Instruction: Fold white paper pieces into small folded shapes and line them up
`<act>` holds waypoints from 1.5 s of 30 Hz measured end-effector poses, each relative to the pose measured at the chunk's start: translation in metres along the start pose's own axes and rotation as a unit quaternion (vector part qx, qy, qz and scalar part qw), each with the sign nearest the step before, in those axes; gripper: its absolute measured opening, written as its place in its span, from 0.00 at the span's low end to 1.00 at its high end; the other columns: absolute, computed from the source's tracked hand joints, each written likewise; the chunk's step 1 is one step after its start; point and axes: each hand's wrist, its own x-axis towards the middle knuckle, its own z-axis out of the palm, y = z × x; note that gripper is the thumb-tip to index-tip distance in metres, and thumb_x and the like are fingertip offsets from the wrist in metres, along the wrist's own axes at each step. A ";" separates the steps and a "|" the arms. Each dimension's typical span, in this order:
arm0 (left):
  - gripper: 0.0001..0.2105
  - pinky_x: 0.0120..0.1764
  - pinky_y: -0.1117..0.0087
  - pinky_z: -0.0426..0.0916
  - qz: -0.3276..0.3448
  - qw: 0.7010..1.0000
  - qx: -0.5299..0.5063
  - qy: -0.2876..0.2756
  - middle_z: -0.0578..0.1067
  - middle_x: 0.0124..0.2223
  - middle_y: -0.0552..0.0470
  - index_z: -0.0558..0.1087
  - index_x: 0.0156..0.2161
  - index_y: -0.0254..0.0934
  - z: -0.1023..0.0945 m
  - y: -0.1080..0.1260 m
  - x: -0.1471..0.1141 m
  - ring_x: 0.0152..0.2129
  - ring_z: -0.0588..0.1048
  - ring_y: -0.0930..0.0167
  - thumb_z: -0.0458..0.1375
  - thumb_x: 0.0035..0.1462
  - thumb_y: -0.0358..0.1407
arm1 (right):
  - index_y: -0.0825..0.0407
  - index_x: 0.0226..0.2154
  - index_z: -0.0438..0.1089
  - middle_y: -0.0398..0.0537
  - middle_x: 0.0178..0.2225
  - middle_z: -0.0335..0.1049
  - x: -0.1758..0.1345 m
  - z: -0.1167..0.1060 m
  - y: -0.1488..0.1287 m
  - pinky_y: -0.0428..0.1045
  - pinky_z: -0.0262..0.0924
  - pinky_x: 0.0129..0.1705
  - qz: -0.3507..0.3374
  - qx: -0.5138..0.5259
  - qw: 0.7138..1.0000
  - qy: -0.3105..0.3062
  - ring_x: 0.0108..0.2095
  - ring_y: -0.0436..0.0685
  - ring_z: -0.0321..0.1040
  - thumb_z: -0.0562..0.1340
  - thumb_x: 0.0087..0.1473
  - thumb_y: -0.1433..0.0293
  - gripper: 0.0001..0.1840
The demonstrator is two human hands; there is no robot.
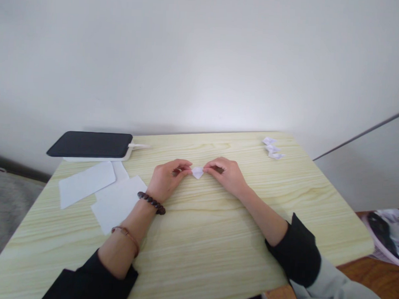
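Note:
A small piece of folded white paper [197,172], pointed at its lower edge, is held above the middle of the table [195,246]. My left hand [169,177] pinches its left corner between thumb and fingertips. On the opposite side, my right hand [227,175] pinches the right corner the same way. The fingertips cover both ends of the paper. Several small folded white paper pieces [272,148] lie in a short row at the table's far right. White paper sheets [87,182] overlap on the left, close to my left forearm.
A black-screened phone [92,145] rests on a white block at the back left, with a white cable [139,146] plugged into its right side. A white wall [203,61] borders the table's far edge. A pink-rimmed basket [380,250] with things inside stands on the floor at right.

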 end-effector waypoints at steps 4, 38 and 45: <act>0.11 0.37 0.70 0.72 0.003 1.000 0.029 0.009 0.79 0.33 0.52 0.75 0.38 0.37 0.000 0.001 0.000 0.29 0.76 0.70 0.59 0.53 0.41 | 0.52 0.30 0.74 0.45 0.28 0.73 0.000 0.000 -0.001 0.47 0.59 0.37 -0.050 -0.036 0.998 -0.014 0.31 0.52 0.66 0.61 0.56 0.68 0.07; 0.10 0.40 0.68 0.68 0.034 0.994 0.101 0.003 0.79 0.35 0.50 0.78 0.34 0.37 -0.004 -0.002 0.002 0.33 0.75 0.68 0.58 0.56 0.40 | 0.52 0.30 0.76 0.43 0.28 0.74 0.000 -0.003 0.001 0.44 0.57 0.29 0.019 0.013 1.000 0.002 0.25 0.47 0.65 0.63 0.54 0.66 0.08; 0.10 0.39 0.69 0.68 0.051 0.994 0.100 -0.017 0.79 0.33 0.52 0.77 0.33 0.39 -0.004 -0.003 0.003 0.32 0.75 0.69 0.57 0.57 0.41 | 0.51 0.31 0.75 0.43 0.27 0.72 0.000 -0.002 -0.001 0.44 0.55 0.29 -0.015 -0.025 0.999 -0.032 0.26 0.48 0.64 0.60 0.57 0.64 0.11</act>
